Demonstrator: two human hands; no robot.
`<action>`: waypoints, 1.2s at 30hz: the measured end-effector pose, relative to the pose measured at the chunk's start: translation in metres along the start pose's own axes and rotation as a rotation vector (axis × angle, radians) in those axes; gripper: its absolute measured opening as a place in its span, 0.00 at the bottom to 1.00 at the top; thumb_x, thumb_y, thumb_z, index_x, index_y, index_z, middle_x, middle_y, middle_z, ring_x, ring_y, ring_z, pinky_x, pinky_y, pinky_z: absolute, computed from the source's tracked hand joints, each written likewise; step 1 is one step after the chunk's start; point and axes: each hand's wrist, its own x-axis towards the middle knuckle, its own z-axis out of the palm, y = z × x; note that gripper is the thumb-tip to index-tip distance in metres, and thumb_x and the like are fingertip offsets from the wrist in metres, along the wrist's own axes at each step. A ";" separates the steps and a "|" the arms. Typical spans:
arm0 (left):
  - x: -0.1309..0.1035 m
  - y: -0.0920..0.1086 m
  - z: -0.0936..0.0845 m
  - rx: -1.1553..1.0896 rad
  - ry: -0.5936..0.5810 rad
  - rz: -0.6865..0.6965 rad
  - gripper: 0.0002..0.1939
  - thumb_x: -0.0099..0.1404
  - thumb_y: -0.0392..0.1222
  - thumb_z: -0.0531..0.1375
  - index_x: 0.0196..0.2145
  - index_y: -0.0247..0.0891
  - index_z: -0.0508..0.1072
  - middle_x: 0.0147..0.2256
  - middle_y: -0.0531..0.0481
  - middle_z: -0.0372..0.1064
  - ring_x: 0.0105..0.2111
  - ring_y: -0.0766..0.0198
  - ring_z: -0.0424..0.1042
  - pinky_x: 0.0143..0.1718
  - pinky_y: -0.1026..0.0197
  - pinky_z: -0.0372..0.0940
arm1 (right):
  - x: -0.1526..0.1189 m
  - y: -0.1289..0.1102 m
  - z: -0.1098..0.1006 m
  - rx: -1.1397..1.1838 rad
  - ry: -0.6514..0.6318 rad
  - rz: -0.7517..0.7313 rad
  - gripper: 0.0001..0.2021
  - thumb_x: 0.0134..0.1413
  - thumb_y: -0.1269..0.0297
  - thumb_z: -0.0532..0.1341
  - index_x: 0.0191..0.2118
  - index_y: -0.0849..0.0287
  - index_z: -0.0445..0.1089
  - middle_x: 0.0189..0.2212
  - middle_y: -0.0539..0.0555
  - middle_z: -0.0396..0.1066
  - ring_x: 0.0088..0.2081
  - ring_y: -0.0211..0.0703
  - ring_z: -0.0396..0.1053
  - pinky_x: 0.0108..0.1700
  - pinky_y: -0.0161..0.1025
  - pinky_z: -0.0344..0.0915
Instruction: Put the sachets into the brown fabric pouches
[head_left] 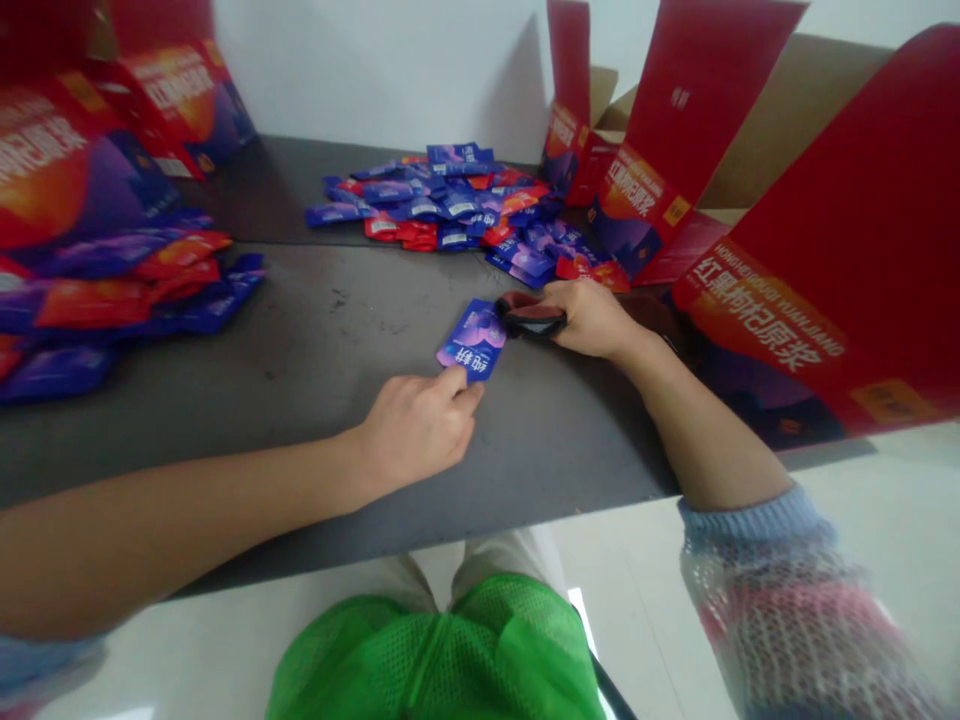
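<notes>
With fingers of left hand pinching blue-purple sachet by near edge and right hand gripping unclear brown-black object, hold the sachet flat.

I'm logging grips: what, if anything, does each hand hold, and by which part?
The left hand holds a blue sachet by its near edge; the right hand grips a dark item, unclear what, by its right end.

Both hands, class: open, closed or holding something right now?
Left hand: closed, pinching the near end of a blue-purple sachet.
Right hand: closed around a dark brown object, exact kind unclear.
</notes>
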 end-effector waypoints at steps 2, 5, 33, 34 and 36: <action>-0.001 0.004 -0.001 0.019 0.000 0.034 0.17 0.65 0.35 0.59 0.48 0.32 0.82 0.38 0.43 0.79 0.26 0.55 0.79 0.25 0.53 0.72 | -0.006 -0.007 -0.002 -0.021 0.088 0.006 0.16 0.59 0.61 0.60 0.46 0.57 0.82 0.31 0.55 0.72 0.31 0.44 0.65 0.32 0.41 0.50; 0.000 0.010 -0.003 0.041 -0.027 0.058 0.16 0.66 0.32 0.59 0.48 0.27 0.82 0.36 0.43 0.78 0.25 0.56 0.78 0.24 0.54 0.71 | -0.009 -0.027 0.000 0.092 0.174 -0.060 0.19 0.60 0.62 0.59 0.54 0.53 0.79 0.32 0.54 0.72 0.33 0.44 0.68 0.35 0.40 0.55; 0.004 0.009 -0.010 0.070 -0.009 -0.208 0.14 0.67 0.37 0.54 0.35 0.30 0.80 0.32 0.38 0.76 0.31 0.47 0.79 0.33 0.50 0.70 | 0.004 -0.012 0.007 -0.057 -0.138 0.172 0.31 0.62 0.36 0.54 0.51 0.57 0.77 0.43 0.62 0.80 0.43 0.55 0.75 0.36 0.40 0.59; 0.005 0.004 -0.010 0.052 0.015 -0.225 0.15 0.67 0.38 0.54 0.34 0.31 0.80 0.31 0.39 0.77 0.32 0.46 0.79 0.36 0.49 0.71 | 0.003 -0.011 0.007 -0.036 -0.134 0.146 0.31 0.62 0.36 0.54 0.51 0.58 0.77 0.43 0.62 0.80 0.44 0.54 0.75 0.37 0.40 0.59; 0.007 -0.007 -0.008 0.001 0.084 -0.278 0.16 0.67 0.38 0.54 0.39 0.32 0.81 0.36 0.38 0.78 0.40 0.46 0.79 0.45 0.48 0.71 | 0.001 -0.011 0.007 0.016 -0.127 0.090 0.30 0.61 0.37 0.56 0.49 0.60 0.77 0.42 0.61 0.79 0.43 0.54 0.75 0.37 0.40 0.59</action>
